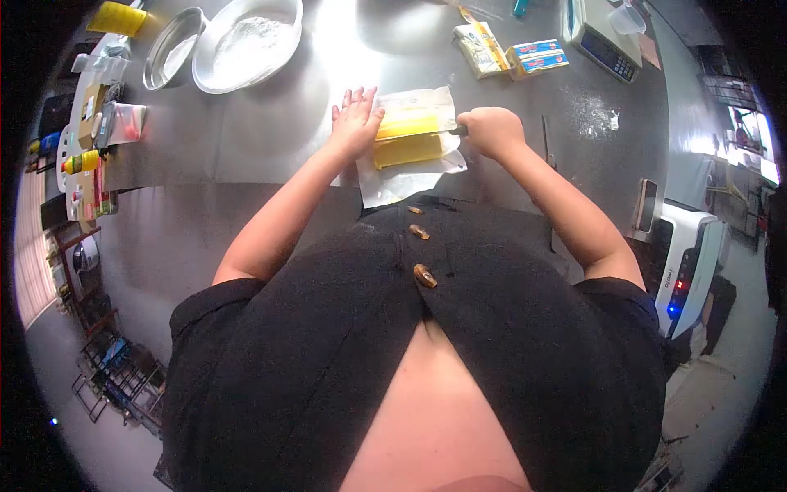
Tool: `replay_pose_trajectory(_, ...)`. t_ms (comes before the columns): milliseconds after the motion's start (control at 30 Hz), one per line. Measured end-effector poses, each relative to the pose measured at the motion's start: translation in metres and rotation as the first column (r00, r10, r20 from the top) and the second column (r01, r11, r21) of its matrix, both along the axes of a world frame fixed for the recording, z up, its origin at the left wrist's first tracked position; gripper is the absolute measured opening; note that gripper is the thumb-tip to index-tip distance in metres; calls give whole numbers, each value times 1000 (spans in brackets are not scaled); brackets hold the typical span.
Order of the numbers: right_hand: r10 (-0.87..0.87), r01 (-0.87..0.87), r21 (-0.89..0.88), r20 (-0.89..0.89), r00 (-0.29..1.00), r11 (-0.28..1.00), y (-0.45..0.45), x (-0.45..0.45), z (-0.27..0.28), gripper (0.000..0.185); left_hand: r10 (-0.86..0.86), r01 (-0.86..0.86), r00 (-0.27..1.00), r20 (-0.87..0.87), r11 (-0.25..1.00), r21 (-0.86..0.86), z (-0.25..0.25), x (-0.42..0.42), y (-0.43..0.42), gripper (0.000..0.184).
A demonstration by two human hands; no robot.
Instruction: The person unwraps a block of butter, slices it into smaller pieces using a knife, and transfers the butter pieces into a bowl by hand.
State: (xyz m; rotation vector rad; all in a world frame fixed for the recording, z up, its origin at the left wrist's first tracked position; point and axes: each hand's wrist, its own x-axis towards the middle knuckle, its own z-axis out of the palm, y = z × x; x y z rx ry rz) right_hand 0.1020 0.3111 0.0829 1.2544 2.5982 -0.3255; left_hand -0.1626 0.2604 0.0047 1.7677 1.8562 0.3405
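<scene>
One steel bench (pixel 246 143) stretches before me. Two round bowls stand at its far left: the bigger, a white bowl (pixel 283 67), and the smaller, a metal bowl (pixel 167 43), each holding white powder. One scale (pixel 602 43) sits at the far right. I count one sheet of white paper (pixel 385 189) spread open near the edge close to me, and on it one yellow block (pixel 407 152). The block lies between my two hands: straight-sided and smooth, bright yellow along its far part, a duller gold on the part nearest me, with a thin line running lengthwise between the two. My left hand (pixel 356 125) is open, fingers extended, at the left end of the block and paper. My right hand (pixel 494 131) is closed in a fist around one dark handle (pixel 461 129) at the right end. Beyond the block lie two wrapped packets, one pale and yellow (pixel 481 51), one blue and white (pixel 539 57), side by side.
</scene>
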Motion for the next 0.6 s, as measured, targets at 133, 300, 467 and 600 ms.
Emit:
replay_pose_trajectory(133, 21, -13, 94, -84, 996, 995, -7, 6, -8, 11, -9, 9, 1000, 8, 1000, 25, 6, 2, -5, 58)
replay_pose_trajectory(300, 30, -1, 186, -156, 987, 983, -16, 12, -13, 9, -42, 45, 998, -40, 996, 81, 14, 5, -12, 58)
replay_pose_trajectory(467, 16, 26, 208, -198, 980, 978, -17, 11, -14, 6, -36, 38, 999, -19, 996, 83, 20, 4, -9, 58)
replay_pose_trajectory(600, -6, 31, 185, -133, 991, 982, -16, 8, -15, 12, -22, 23, 1000, -10, 997, 74, 16, 2, -7, 58)
